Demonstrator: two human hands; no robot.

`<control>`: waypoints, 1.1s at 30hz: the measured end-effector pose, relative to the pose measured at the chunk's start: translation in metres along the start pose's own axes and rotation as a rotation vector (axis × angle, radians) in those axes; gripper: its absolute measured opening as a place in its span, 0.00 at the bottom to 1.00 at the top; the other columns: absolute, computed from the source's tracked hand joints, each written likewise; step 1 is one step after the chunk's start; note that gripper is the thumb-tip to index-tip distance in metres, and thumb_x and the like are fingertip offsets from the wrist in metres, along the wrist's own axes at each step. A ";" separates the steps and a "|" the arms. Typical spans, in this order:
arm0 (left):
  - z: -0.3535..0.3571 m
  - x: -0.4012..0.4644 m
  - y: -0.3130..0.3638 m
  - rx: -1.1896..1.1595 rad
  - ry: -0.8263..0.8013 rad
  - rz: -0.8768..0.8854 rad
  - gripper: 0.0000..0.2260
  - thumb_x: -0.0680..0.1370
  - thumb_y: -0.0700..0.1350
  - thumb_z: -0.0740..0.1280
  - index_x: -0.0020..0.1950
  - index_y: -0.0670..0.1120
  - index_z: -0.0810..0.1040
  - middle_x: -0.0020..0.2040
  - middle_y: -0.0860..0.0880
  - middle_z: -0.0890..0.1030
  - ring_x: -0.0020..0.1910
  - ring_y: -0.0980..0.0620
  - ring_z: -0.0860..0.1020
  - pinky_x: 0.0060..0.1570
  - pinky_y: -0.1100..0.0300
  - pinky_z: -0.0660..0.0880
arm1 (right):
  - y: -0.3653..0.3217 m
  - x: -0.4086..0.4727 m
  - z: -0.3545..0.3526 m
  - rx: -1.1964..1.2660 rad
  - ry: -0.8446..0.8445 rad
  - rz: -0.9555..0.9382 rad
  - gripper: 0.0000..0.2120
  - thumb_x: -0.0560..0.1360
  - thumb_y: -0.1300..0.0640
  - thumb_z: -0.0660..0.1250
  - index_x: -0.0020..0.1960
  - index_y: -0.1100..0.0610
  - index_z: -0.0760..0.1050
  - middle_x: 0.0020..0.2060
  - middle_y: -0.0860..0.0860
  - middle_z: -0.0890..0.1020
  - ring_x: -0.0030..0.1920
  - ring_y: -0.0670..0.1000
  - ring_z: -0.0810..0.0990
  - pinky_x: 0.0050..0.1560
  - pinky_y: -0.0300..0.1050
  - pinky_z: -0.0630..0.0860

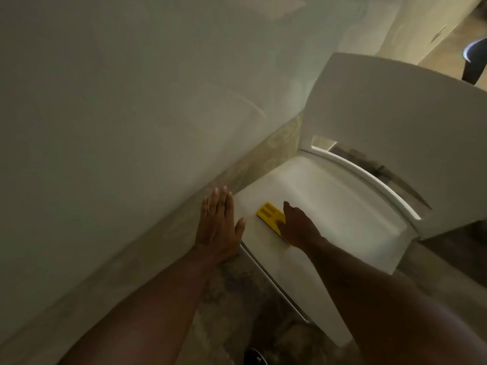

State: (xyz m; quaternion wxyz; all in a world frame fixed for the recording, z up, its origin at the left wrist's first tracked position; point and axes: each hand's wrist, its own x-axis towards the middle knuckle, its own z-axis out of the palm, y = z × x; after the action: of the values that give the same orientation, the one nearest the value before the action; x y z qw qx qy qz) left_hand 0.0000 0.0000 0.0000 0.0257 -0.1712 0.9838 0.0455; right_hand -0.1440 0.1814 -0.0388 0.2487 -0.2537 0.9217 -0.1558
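Observation:
A white plastic chair (342, 201) stands beside a pale wall (118, 114). A flat yellow plastic tool (268, 213) lies on the front left part of the chair's seat. My right hand (297, 227) covers the tool's near end and holds it against the seat; the fingers are mostly hidden from this angle. My left hand (218, 225) lies flat with straight fingers spread, pressed on the wall's lower part next to the seat's left edge.
The chair's backrest (395, 106) rises at the right. A patterned skirting strip (276, 148) runs along the wall's base. Mottled floor (237, 299) shows below the seat. A person's dark leg and shoe (474, 59) stand at the far upper right.

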 end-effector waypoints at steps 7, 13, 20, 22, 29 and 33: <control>0.013 -0.004 0.000 0.021 -0.094 -0.020 0.36 0.88 0.60 0.50 0.86 0.38 0.42 0.86 0.37 0.40 0.86 0.37 0.39 0.84 0.42 0.38 | 0.002 0.003 0.015 -0.014 -0.093 0.029 0.38 0.82 0.46 0.62 0.82 0.57 0.46 0.74 0.62 0.67 0.70 0.63 0.70 0.66 0.55 0.73; -0.005 -0.019 -0.023 0.020 -0.042 -0.055 0.36 0.85 0.60 0.45 0.86 0.38 0.43 0.86 0.37 0.40 0.86 0.38 0.39 0.84 0.43 0.38 | -0.013 -0.006 0.030 -0.065 -0.021 -0.059 0.32 0.83 0.48 0.58 0.82 0.47 0.45 0.70 0.60 0.63 0.63 0.61 0.70 0.61 0.53 0.74; -0.065 -0.047 -0.065 0.088 0.138 -0.082 0.36 0.85 0.59 0.43 0.85 0.37 0.47 0.86 0.35 0.45 0.85 0.37 0.40 0.82 0.43 0.37 | -0.101 -0.044 0.017 0.070 0.209 -0.284 0.31 0.81 0.52 0.64 0.81 0.50 0.55 0.61 0.60 0.71 0.52 0.53 0.70 0.48 0.43 0.68; -0.092 -0.059 -0.078 0.107 0.181 -0.096 0.37 0.83 0.60 0.39 0.85 0.37 0.46 0.86 0.36 0.43 0.83 0.38 0.36 0.82 0.44 0.36 | -0.135 -0.059 0.006 0.119 0.287 -0.364 0.31 0.80 0.54 0.67 0.79 0.53 0.60 0.61 0.60 0.73 0.54 0.55 0.73 0.48 0.43 0.71; -0.201 -0.115 -0.124 0.161 0.560 -0.024 0.34 0.85 0.57 0.52 0.81 0.32 0.63 0.82 0.31 0.60 0.83 0.32 0.54 0.80 0.34 0.59 | -0.267 -0.119 -0.054 0.315 0.581 -0.613 0.33 0.76 0.61 0.72 0.78 0.60 0.63 0.62 0.64 0.73 0.54 0.60 0.76 0.48 0.55 0.80; -0.277 -0.153 -0.157 0.232 0.735 0.008 0.33 0.86 0.56 0.54 0.81 0.31 0.63 0.82 0.31 0.60 0.83 0.31 0.56 0.81 0.34 0.59 | -0.343 -0.160 -0.091 0.434 0.757 -0.715 0.33 0.74 0.65 0.73 0.76 0.63 0.66 0.64 0.64 0.72 0.57 0.61 0.76 0.47 0.47 0.77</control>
State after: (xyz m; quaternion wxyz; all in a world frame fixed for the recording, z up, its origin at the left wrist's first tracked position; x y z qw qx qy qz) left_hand 0.1876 -0.1231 0.2729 -0.3098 -0.1682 0.9267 -0.1306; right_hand 0.0602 0.0015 0.2391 -0.1209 -0.4199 0.7501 -0.4964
